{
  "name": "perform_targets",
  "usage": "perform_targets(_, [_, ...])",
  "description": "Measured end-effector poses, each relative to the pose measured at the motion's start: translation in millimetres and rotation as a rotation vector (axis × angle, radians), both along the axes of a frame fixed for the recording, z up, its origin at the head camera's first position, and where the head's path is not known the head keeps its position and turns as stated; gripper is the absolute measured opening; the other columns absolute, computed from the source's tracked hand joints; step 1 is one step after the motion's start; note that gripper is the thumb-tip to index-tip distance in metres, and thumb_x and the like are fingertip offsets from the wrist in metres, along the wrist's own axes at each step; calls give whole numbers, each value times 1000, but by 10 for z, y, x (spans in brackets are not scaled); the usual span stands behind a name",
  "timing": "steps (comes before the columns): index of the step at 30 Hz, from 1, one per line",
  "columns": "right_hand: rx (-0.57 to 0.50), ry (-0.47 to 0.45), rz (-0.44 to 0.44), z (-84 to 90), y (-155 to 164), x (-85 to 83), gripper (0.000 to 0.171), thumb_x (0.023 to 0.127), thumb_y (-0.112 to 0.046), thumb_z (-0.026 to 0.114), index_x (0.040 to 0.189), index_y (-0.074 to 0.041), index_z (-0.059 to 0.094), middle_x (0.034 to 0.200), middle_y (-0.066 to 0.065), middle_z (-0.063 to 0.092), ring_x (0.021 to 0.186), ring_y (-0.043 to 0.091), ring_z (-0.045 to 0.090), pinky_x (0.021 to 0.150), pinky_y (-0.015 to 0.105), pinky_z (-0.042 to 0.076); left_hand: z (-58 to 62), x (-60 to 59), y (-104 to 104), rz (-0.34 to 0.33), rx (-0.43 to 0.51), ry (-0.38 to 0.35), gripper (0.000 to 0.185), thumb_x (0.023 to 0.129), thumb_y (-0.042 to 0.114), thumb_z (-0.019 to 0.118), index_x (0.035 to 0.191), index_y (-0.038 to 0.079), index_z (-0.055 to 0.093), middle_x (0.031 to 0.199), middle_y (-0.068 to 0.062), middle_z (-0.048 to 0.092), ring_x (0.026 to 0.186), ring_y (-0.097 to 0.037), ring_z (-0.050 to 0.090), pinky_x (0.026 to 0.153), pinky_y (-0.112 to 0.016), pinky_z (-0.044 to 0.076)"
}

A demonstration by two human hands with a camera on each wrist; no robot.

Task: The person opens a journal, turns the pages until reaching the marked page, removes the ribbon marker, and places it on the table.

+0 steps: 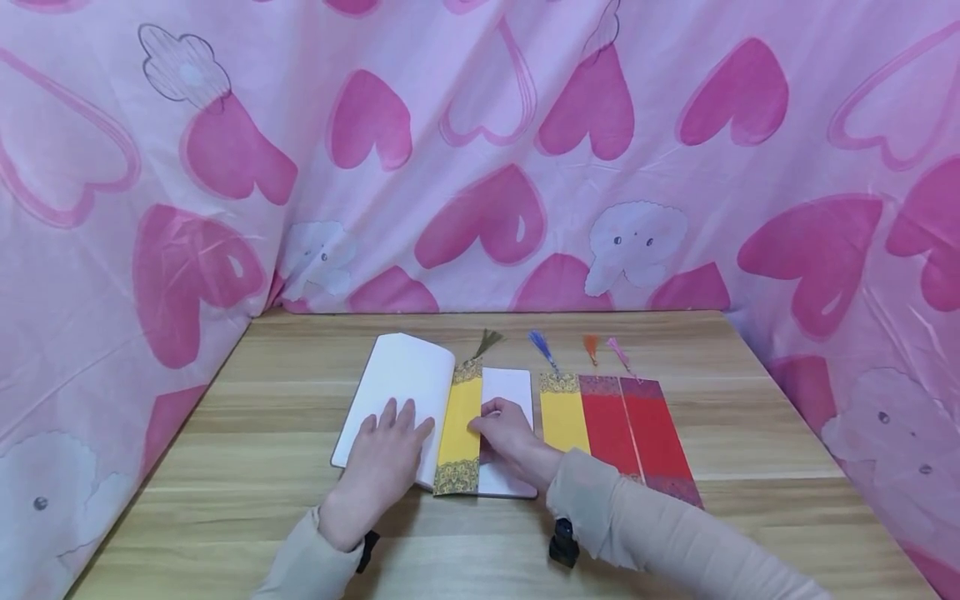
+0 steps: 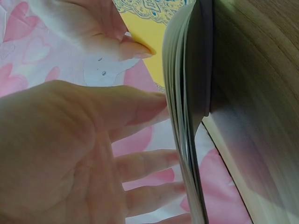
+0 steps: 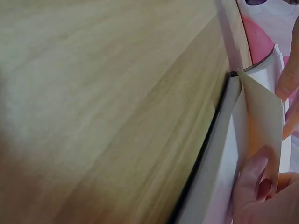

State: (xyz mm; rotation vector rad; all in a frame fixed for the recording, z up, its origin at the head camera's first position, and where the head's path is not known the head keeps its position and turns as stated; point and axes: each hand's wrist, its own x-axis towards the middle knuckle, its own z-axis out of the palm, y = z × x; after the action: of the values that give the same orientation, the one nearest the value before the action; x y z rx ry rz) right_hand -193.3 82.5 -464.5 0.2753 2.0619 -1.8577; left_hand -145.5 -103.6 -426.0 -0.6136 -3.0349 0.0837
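An open book [image 1: 401,375] with blank white pages lies on the wooden table [image 1: 262,450]. A yellow bookmark [image 1: 459,417] with patterned ends and a green tassel lies along its middle. My left hand [image 1: 390,442] rests flat on the left page with straight fingers. In the left wrist view the left hand [image 2: 93,154] lies against the raised stack of pages [image 2: 187,116]. My right hand [image 1: 497,423] sits on the right page and pinches the bookmark's right edge. In the right wrist view its thumb [image 3: 252,182] presses on the bookmark [image 3: 261,116].
Three more bookmarks lie side by side right of the book: a yellow one [image 1: 562,417] and two red ones [image 1: 609,425] [image 1: 656,433], each with a tassel. Pink heart-printed cloth [image 1: 480,167] hangs around the table's back and sides.
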Motion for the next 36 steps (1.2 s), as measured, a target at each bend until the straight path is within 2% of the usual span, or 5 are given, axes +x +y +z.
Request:
perform_targets(10, [81, -8, -21, 57, 118, -41, 20, 90, -10, 66, 105, 1, 57, 81, 14, 70, 62, 18, 65, 52, 27, 53, -4, -11, -5, 9, -12, -15, 42, 89, 23, 71, 130, 17, 63, 136, -22, 52, 126, -44, 46, 93, -58, 44])
perform_targets(16, [124, -20, -23, 192, 246, -85, 24, 92, -14, 65, 111, 0, 58, 87, 11, 69, 71, 20, 65, 59, 29, 53, -11, -22, -9, 10, 2, -31, 41, 89, 21, 70, 130, 17, 63, 136, -22, 52, 127, -45, 45, 94, -59, 44])
perform_targets(21, [121, -1, -19, 355, 396, -130, 26, 93, -14, 63, 114, 0, 57, 90, 11, 67, 73, 21, 64, 62, 31, 55, -4, -19, -7, 16, 4, -52, 41, 89, 23, 71, 129, 17, 63, 136, -22, 52, 127, -45, 45, 93, -59, 44])
perform_targets(30, [127, 58, -24, 732, 825, -233, 31, 98, -18, 59, 123, 1, 57, 106, 15, 64, 85, 22, 64, 71, 34, 56, -6, -23, -23, -22, 31, 0, 41, 88, 21, 72, 127, 14, 64, 134, -22, 53, 125, -45, 46, 91, -59, 45])
perform_targets(36, [173, 86, -36, 941, 1164, -313, 38, 99, -20, 57, 129, 2, 53, 106, 14, 62, 81, 18, 63, 66, 29, 55, -8, -14, -33, -20, 25, -2, 42, 87, 22, 73, 127, 14, 64, 134, -22, 53, 126, -45, 46, 91, -59, 45])
